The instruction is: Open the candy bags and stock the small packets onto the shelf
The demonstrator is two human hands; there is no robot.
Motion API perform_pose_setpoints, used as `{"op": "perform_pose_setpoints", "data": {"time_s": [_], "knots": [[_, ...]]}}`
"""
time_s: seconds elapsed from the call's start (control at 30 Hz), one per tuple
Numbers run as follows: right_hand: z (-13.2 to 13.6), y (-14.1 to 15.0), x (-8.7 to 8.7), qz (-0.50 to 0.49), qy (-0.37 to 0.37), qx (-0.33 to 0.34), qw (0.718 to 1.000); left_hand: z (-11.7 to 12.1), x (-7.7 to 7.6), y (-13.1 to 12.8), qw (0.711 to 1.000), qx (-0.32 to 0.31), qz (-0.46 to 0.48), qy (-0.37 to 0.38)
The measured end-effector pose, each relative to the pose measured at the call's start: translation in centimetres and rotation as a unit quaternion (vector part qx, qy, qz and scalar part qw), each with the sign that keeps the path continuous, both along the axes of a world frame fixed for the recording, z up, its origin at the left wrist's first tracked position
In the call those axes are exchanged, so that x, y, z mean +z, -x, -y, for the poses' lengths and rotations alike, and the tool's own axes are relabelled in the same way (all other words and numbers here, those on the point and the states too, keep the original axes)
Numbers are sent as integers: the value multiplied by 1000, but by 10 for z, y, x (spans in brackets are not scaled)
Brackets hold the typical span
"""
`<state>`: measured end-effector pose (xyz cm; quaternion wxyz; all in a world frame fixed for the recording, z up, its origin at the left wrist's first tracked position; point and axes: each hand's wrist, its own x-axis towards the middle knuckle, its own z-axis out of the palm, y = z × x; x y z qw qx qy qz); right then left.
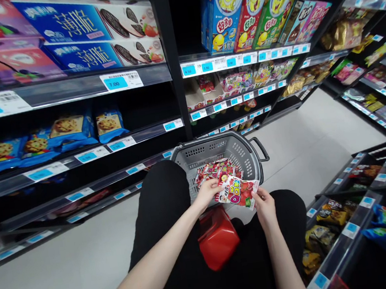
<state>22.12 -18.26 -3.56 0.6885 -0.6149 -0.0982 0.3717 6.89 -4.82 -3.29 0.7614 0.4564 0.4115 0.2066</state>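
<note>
The left hand (209,193) and right hand (265,203), fingers nearly closed, pinch opposite ends of a red-and-white plastic packet (238,192) at the grey plastic basket's (241,150) near side; moving it level calls for matched grips.

Basket (255,155) on floor (284,145), packets (212,168) inside, shelves (157,78) behind and either side

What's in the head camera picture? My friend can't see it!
Left hand and right hand hold a red-and-white snack packet at the near edge of a grey plastic basket containing similar packets, near black shop shelves.
</note>
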Motion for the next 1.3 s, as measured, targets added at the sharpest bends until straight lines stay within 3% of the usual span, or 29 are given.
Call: {"op": "perform_pose_setpoints", "data": {"time_s": [0.27,0.57,1.3], "knots": [[2,-2,-7,-17,40,18,999,1,-1,2,999,-1,-26,21],[-1,3,9,-77,58,19,995,0,1,2,998,11,-25,52],[0,2,9,-99,-8,35,994,0,-3,2,999,25,-14,42]]}}
